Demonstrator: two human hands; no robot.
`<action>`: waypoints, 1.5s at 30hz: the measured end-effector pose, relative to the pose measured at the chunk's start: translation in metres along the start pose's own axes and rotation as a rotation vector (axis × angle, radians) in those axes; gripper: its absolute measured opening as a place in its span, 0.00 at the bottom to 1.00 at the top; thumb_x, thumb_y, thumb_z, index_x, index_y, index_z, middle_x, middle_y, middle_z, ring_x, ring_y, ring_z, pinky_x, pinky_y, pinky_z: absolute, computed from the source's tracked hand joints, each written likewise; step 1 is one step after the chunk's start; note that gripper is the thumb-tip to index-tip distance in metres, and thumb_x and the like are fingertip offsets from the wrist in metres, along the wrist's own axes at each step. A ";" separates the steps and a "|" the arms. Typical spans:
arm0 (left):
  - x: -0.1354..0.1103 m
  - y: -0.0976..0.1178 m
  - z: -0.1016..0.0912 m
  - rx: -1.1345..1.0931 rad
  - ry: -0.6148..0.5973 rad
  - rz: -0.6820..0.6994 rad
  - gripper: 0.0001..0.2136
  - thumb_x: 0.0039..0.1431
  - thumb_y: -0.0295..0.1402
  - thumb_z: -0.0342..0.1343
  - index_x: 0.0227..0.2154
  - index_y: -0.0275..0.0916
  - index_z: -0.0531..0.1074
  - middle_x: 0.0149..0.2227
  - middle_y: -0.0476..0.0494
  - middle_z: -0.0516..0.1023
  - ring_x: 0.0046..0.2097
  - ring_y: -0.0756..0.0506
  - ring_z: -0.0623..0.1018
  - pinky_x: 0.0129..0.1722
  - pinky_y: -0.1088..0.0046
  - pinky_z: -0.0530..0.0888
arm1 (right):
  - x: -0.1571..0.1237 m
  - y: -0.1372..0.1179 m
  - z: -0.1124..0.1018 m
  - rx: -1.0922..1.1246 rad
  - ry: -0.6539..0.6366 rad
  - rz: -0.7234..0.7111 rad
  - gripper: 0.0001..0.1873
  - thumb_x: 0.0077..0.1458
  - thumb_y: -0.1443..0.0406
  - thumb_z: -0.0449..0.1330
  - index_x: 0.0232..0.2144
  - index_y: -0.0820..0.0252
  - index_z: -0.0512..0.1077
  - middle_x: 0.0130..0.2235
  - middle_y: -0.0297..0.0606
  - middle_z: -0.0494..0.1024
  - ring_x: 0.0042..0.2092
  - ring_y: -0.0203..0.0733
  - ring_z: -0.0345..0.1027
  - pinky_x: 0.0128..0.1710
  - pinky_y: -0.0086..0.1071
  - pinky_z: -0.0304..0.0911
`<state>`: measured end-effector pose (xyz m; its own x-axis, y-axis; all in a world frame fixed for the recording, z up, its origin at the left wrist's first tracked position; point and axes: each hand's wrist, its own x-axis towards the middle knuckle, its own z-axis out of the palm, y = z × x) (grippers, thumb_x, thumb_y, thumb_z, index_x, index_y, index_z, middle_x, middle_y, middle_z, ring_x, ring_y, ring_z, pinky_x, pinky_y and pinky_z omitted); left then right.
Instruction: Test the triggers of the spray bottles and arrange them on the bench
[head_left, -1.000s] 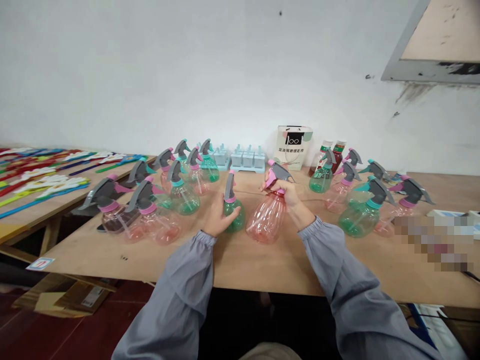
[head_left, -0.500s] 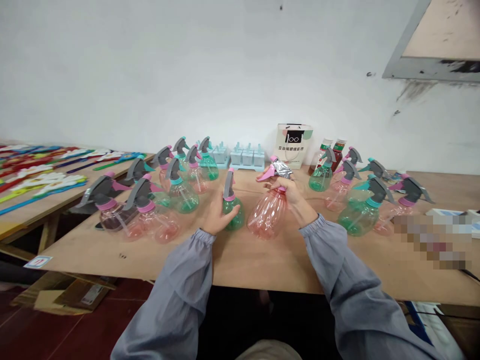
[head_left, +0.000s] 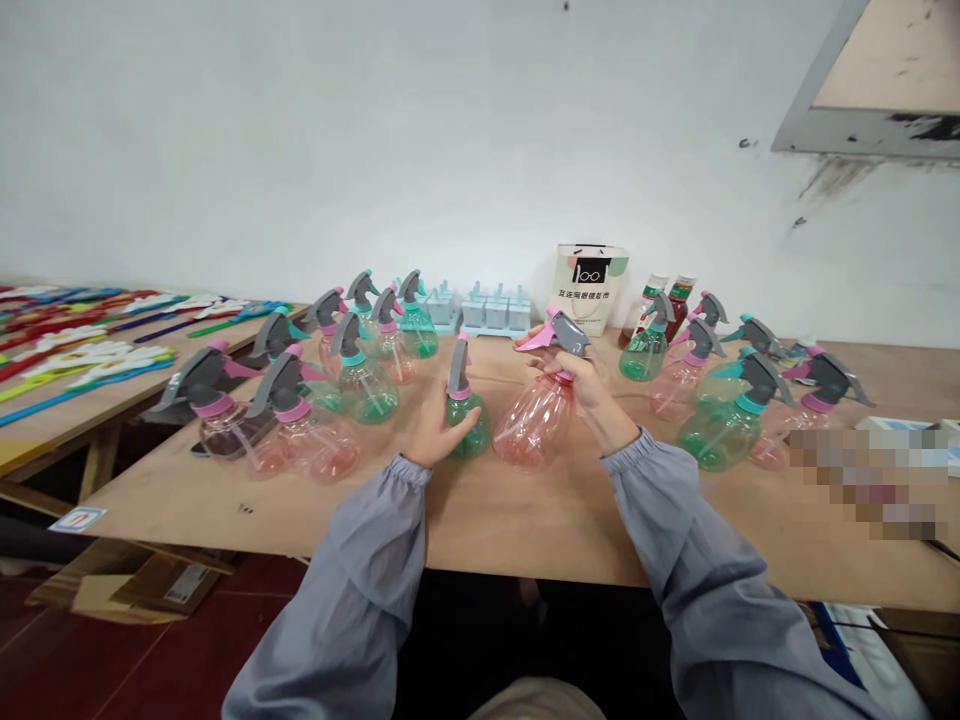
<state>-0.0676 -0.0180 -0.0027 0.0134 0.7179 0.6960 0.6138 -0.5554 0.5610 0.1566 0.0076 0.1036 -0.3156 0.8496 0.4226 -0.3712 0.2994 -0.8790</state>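
In the middle of the table, my left hand (head_left: 435, 428) is wrapped around a green spray bottle (head_left: 469, 440) with a pink collar and grey head, its thumb across the front. That bottle stands upright. My right hand (head_left: 581, 385) grips a clear pink spray bottle (head_left: 531, 425) at its neck, just under the grey and pink trigger head (head_left: 562, 334). The pink bottle leans, its head to the right of its base, with the trigger pointing left. A small gap separates the two bottles. Some fingers of both hands are hidden.
Several pink and green spray bottles stand left (head_left: 315, 445) and right (head_left: 718, 435). Pale blue popsicle moulds (head_left: 495, 312), a paper bag (head_left: 591, 290) and red-labelled bottles (head_left: 679, 300) stand by the wall. Colourful flat pieces cover the left table (head_left: 97, 365). A white box (head_left: 904, 440) lies right.
The view has shifted slightly. The grey trigger head in my right hand shows more plainly and sits a little further right. Both hands keep their grips.
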 end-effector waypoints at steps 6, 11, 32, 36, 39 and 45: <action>0.000 -0.002 0.001 -0.004 -0.002 -0.001 0.19 0.58 0.42 0.57 0.49 0.42 0.65 0.43 0.43 0.76 0.46 0.43 0.77 0.49 0.64 0.73 | 0.000 0.000 0.000 -0.014 0.027 -0.030 0.13 0.33 0.66 0.57 0.28 0.54 0.72 0.32 0.35 0.79 0.46 0.49 0.73 0.44 0.39 0.67; 0.000 -0.001 0.000 0.015 -0.011 0.011 0.19 0.58 0.42 0.57 0.50 0.41 0.65 0.44 0.42 0.75 0.47 0.42 0.77 0.50 0.63 0.73 | 0.002 0.000 -0.006 -0.103 0.124 -0.085 0.08 0.34 0.65 0.56 0.24 0.54 0.69 0.29 0.35 0.76 0.38 0.45 0.71 0.38 0.37 0.65; 0.000 0.001 -0.002 0.002 -0.020 0.030 0.20 0.59 0.40 0.57 0.53 0.44 0.64 0.46 0.40 0.75 0.51 0.41 0.76 0.53 0.59 0.72 | -0.011 0.085 -0.118 -0.847 0.583 -0.312 0.43 0.41 0.53 0.68 0.56 0.63 0.59 0.55 0.52 0.66 0.55 0.50 0.65 0.58 0.45 0.60; 0.000 0.001 -0.001 0.004 -0.016 0.018 0.16 0.59 0.40 0.57 0.49 0.43 0.65 0.44 0.41 0.76 0.46 0.43 0.77 0.49 0.62 0.74 | -0.035 0.103 -0.122 -1.078 0.613 -0.294 0.45 0.41 0.51 0.69 0.57 0.64 0.59 0.56 0.53 0.65 0.60 0.56 0.58 0.62 0.51 0.54; 0.000 0.003 -0.002 -0.003 -0.008 0.017 0.15 0.59 0.40 0.57 0.46 0.43 0.65 0.41 0.42 0.76 0.44 0.43 0.77 0.47 0.63 0.74 | -0.045 0.110 -0.121 -1.157 0.692 -0.225 0.46 0.41 0.48 0.69 0.57 0.64 0.60 0.56 0.56 0.64 0.60 0.59 0.57 0.60 0.52 0.54; 0.000 0.005 -0.002 -0.020 -0.012 0.007 0.15 0.58 0.40 0.57 0.45 0.41 0.65 0.41 0.43 0.75 0.44 0.44 0.76 0.48 0.64 0.73 | -0.030 0.119 -0.137 -1.143 0.810 -0.089 0.47 0.41 0.43 0.67 0.56 0.64 0.61 0.55 0.57 0.68 0.57 0.62 0.61 0.58 0.54 0.54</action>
<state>-0.0663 -0.0213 0.0012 0.0271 0.7189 0.6946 0.5981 -0.5684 0.5650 0.2412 0.0773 -0.0439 0.4008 0.7037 0.5867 0.6669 0.2150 -0.7135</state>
